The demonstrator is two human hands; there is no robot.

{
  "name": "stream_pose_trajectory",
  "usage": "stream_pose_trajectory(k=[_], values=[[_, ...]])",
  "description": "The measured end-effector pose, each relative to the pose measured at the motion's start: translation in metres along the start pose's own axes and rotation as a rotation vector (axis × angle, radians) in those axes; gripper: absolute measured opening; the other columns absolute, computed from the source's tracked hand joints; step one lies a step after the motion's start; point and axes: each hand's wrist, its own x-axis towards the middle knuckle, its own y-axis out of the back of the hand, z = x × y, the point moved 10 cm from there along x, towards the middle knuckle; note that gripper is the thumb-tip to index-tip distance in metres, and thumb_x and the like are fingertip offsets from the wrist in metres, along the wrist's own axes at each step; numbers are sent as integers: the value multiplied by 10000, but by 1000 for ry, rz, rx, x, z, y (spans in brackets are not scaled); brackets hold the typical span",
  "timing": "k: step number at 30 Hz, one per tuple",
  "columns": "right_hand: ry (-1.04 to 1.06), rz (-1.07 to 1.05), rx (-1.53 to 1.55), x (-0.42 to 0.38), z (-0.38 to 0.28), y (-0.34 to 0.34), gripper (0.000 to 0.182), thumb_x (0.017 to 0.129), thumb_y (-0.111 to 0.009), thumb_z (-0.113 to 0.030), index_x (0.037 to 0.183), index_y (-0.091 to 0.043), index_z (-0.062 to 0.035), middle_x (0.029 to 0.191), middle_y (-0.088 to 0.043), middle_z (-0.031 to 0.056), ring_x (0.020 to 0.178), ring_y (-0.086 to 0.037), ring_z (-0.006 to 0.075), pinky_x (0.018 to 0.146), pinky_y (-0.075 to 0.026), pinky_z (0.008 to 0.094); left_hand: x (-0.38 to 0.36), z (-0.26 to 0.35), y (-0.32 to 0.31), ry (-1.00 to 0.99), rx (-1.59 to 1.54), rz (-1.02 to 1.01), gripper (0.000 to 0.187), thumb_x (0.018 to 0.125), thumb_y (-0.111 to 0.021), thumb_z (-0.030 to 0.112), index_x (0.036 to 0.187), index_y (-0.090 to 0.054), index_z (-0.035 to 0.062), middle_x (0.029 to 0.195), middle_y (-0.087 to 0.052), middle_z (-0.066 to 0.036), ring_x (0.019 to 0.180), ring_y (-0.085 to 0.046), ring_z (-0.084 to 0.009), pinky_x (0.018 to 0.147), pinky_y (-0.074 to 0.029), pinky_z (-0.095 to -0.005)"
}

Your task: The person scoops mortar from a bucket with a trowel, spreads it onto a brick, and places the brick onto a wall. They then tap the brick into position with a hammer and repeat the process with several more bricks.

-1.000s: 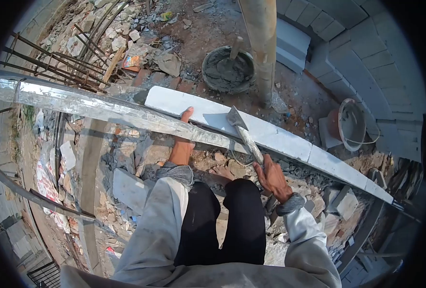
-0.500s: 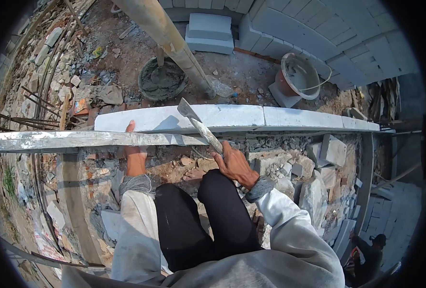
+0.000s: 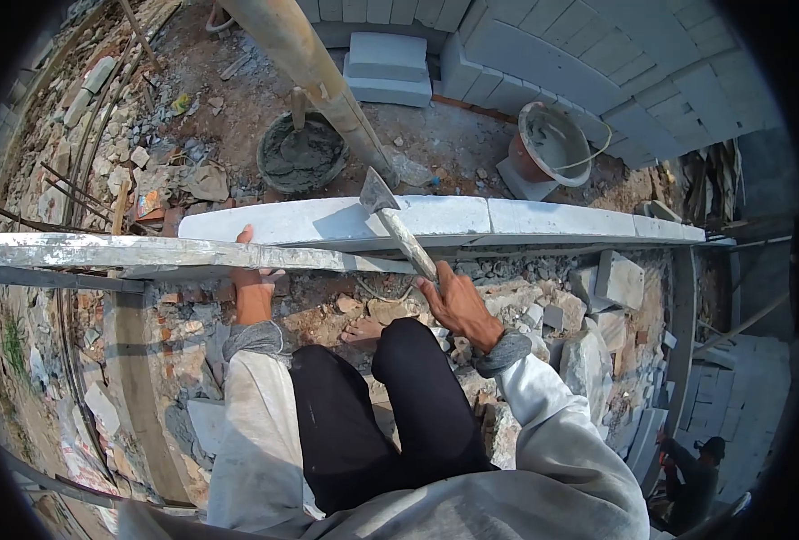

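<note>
My right hand [image 3: 462, 310] is closed around the whitish handle of a hatchet [image 3: 407, 241], whose flat blade points away from me over the top of a long white block [image 3: 273, 220]. The blade's shadow falls on that block. My left hand [image 3: 253, 295] reaches up behind a pale, worn bar [image 3: 175, 253] that hides its middle. One stretched fingertip shows at the block's near edge and the thumb sticks out to the right below the bar. Another white block [image 3: 552, 220] continues the row to the right.
Beyond the row stand a tub of grey mortar [image 3: 302, 171] and a bucket [image 3: 557, 144], with a slanting pole [image 3: 327, 85] between. White blocks [image 3: 388, 67] are stacked behind. Rubble [image 3: 588, 360] lies below on my side. Another person [image 3: 692, 477] is at the lower right.
My right hand and the hatchet have moved to the right, with the blade slightly farther from me. My left hand keeps its place at the block.
</note>
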Motion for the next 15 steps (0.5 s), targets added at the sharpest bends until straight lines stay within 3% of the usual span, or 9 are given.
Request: stream_pose_trajectory(k=[1,4,5,7,8,10,15], values=[[-10,33,15,-2,-2,3,338,996,-546,-285,945,-445,34,562,-557,259,547,-607,466,521,-475,519,3,-1,3,5,-6,-24,516,827,-727,332,1220,-568,37,1085,-654,-141,935,-674,-281,693,-576,-414],[-23,14,-74,-3,8,-4,352,1003,-537,-302,941,-453,34,551,-551,250,525,-602,457,502,-461,515,-4,0,-2,106,44,-115,528,843,-706,351,1232,-556,27,1035,-667,-133,732,-611,-218,538,-516,-363],[-24,-33,-86,1,19,-10,366,1008,-528,-319,954,-456,36,542,-547,249,510,-594,457,490,-449,521,-6,-3,0,31,50,0,511,861,-684,362,1216,-562,15,1003,-678,-138,544,-545,-164,416,-465,-307],[-28,-24,-66,-1,11,1,366,1008,-528,-316,965,-452,39,540,-544,253,506,-590,458,487,-447,524,-10,2,-4,-4,86,98,538,851,-693,378,1230,-561,21,1028,-680,-138,555,-546,-170,398,-458,-319],[-26,-24,-56,0,7,3,366,1008,-528,-314,970,-449,41,538,-543,255,504,-588,459,486,-445,525,-4,2,6,33,114,90,583,823,-725,384,1260,-555,38,1085,-671,-132,754,-613,-230,501,-501,-386],[-1,35,-16,-5,6,0,380,1012,-528,-330,963,-454,40,532,-537,253,498,-587,454,477,-441,515,-5,-3,20,54,133,120,654,787,-765,398,1300,-546,56,1150,-662,-128,956,-680,-294,589,-538,-452],[2,-48,-36,3,8,-5,375,1012,-543,-327,997,-481,43,537,-534,258,514,-595,458,481,-428,505,2,-7,38,-20,133,239,724,753,-812,437,1313,-558,55,1142,-664,-126,936,-682,-294,534,-505,-448]])
